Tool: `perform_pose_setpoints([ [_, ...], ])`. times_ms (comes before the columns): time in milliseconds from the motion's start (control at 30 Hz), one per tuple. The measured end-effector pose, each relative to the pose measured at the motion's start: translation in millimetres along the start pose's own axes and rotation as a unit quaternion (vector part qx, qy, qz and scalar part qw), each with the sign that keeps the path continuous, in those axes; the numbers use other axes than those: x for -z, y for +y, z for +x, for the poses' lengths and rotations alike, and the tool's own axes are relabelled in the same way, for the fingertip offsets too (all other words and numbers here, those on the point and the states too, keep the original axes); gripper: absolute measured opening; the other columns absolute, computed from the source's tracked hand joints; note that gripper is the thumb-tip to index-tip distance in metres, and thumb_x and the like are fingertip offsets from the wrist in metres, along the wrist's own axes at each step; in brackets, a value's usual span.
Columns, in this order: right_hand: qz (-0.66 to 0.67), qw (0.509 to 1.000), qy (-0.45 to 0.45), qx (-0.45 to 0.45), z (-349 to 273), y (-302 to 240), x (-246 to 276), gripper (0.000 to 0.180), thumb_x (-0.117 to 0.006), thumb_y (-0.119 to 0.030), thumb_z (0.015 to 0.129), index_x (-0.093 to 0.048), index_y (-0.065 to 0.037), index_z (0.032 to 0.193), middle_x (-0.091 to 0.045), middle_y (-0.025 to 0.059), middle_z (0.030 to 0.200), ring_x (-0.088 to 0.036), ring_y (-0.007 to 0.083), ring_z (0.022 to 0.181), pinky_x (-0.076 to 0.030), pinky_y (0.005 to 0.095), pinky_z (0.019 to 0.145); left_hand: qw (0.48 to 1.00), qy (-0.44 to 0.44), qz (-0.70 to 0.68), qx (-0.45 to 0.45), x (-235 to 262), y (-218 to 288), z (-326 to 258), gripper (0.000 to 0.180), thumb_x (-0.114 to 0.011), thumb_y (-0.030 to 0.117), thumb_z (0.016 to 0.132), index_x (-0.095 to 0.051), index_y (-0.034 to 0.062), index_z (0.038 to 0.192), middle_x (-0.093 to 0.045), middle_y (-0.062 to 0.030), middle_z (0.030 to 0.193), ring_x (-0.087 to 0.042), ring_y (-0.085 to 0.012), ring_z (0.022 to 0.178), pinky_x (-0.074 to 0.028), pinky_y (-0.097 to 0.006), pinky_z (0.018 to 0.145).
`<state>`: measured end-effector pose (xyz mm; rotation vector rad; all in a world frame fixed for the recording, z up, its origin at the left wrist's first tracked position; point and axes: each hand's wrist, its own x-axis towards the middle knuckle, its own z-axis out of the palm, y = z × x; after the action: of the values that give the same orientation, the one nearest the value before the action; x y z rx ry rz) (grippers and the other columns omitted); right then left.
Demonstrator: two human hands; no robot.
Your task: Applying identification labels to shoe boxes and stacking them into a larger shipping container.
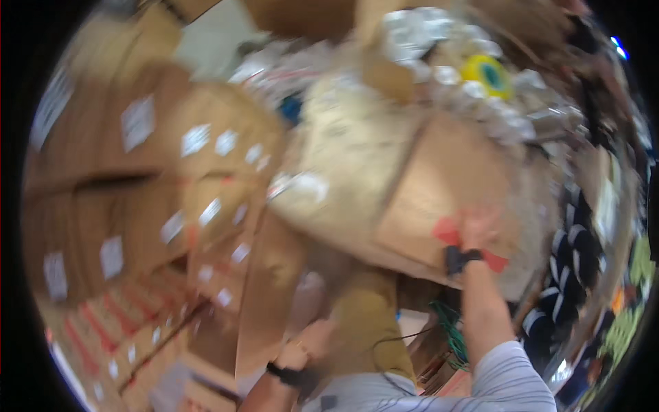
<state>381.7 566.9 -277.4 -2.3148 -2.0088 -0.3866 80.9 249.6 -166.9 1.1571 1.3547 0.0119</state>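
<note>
Motion blur smears much of the head view. My right hand (480, 225) lies on a flat brown cardboard box (439, 172), its fingers seemingly spread. Beside that wrist, red patches (495, 261) show on both sides; whether they are tape or print I cannot make out. A dark band circles the right wrist. Low in the middle, my left hand (314, 341) is close to my body, beside the tall side of an open carton (264, 295). Its fingers are too blurred to read, and anything in them is hidden.
Stacked brown cartons (110, 158) with white labels fill the left side. A pale, bulky package (350, 137) lies beyond the box. Clear plastic-wrapped goods (494, 113) and a yellow-and-green round item (489, 75) are at the back right. Green cord (449, 333) hangs near my right forearm.
</note>
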Motion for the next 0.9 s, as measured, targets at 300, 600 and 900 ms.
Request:
perform_pose_setpoints([
  [300, -0.024, 0.998, -0.037, 0.055, 12, 11, -9, 0.056, -0.027, -0.054, 0.087, -0.025, -0.027, 0.136, -0.024, 0.0077, 0.142, -0.022, 0.0245, 0.130, -0.016, 0.0541, 0.100, 0.991, 0.046, -0.044, 0.121, -21, 9, -45, 0.052, -0.061, 0.028, 0.078, -0.044, 0.0013, 0.120, -0.051, -0.0225, 0.108, -0.051, -0.0369, 0.101, -0.041, -0.041, 0.086],
  [600, 0.008, 1.000, -0.017, -0.006, 11, 21, -11, 0.053, -0.025, -0.058, 0.087, -0.026, -0.036, 0.135, -0.023, 0.0069, 0.142, -0.021, 0.0215, 0.131, -0.013, 0.0537, 0.100, 0.987, 0.048, -0.026, 0.151, -37, -3, -74, 0.049, -0.057, 0.033, 0.081, -0.045, 0.0048, 0.119, -0.051, -0.0217, 0.108, -0.053, -0.0351, 0.098, -0.043, -0.041, 0.084],
  [900, 0.011, 1.000, -0.012, -0.002, 13, 15, -8, 0.055, -0.027, -0.060, 0.085, -0.027, -0.036, 0.134, -0.026, 0.0078, 0.141, -0.026, 0.0260, 0.128, -0.016, 0.0538, 0.098, 0.964, 0.260, -0.018, 0.043, -54, -20, -64, 0.040, -0.061, 0.023, 0.076, -0.052, 0.0072, 0.111, -0.056, -0.0116, 0.094, -0.053, -0.0294, 0.091, -0.043, -0.038, 0.080],
])
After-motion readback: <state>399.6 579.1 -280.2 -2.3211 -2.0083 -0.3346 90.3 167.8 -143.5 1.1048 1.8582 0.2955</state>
